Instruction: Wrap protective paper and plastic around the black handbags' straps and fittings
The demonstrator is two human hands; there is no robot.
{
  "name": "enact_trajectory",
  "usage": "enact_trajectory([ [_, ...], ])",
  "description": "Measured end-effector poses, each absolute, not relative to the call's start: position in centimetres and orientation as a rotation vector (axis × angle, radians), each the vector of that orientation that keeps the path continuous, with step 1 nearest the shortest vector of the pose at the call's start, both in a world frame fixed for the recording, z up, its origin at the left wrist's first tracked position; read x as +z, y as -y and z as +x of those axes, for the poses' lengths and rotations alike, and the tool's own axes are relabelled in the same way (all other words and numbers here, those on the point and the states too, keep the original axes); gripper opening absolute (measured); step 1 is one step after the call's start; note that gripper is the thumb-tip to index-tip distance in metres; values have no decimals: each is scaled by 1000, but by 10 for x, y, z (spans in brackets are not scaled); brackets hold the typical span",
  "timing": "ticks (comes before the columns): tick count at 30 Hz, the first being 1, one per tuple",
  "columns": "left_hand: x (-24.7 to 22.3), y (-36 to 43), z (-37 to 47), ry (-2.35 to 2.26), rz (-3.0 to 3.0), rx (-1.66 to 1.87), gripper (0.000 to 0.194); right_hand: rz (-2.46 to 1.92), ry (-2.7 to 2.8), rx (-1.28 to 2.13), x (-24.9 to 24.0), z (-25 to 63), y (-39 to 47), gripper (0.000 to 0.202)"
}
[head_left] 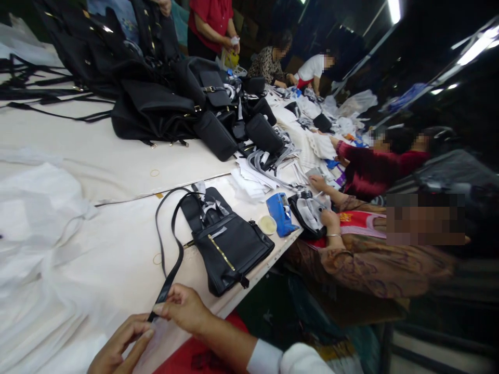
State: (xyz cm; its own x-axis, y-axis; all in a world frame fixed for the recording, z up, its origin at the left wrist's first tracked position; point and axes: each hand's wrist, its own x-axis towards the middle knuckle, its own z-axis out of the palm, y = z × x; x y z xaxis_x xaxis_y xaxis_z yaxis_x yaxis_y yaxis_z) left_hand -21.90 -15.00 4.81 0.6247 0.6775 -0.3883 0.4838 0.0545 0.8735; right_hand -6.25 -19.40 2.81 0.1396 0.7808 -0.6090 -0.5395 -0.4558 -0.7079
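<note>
A long black strap (177, 258) runs from the top of a black bag (237, 246) down to my hands near the table's front edge. My right hand (187, 310) pinches the strap between thumb and fingers. Just below it, my left hand (123, 345) grips the strap's lower end, with some clear plastic film hanging there. The bag lies on its back with a gold zipper (221, 252) across its front. Its flap (202, 200) is folded upward, with grey and white wrapping on it.
Black bags (156, 111) are heaped at the back, beside white papers (251, 179). A blue box (281, 214) and a round yellowish disc (267, 225) sit right of my bag. White sheeting (35, 208) covers the left. A co-worker's hands (329, 218) handle another bag at right.
</note>
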Motion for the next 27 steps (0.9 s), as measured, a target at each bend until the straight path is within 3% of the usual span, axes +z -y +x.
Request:
enact_trajectory([
  [9,66,149,-217,-1006,1353,360,13,-1393,356,1461,26,-49,193,27],
  [19,53,155,-228,-1044,1065,414,14,-1429,424,1460,24,-64,199,25],
  [27,45,163,-227,-1155,1177,433,19,-1436,277,1595,30,-78,207,29],
])
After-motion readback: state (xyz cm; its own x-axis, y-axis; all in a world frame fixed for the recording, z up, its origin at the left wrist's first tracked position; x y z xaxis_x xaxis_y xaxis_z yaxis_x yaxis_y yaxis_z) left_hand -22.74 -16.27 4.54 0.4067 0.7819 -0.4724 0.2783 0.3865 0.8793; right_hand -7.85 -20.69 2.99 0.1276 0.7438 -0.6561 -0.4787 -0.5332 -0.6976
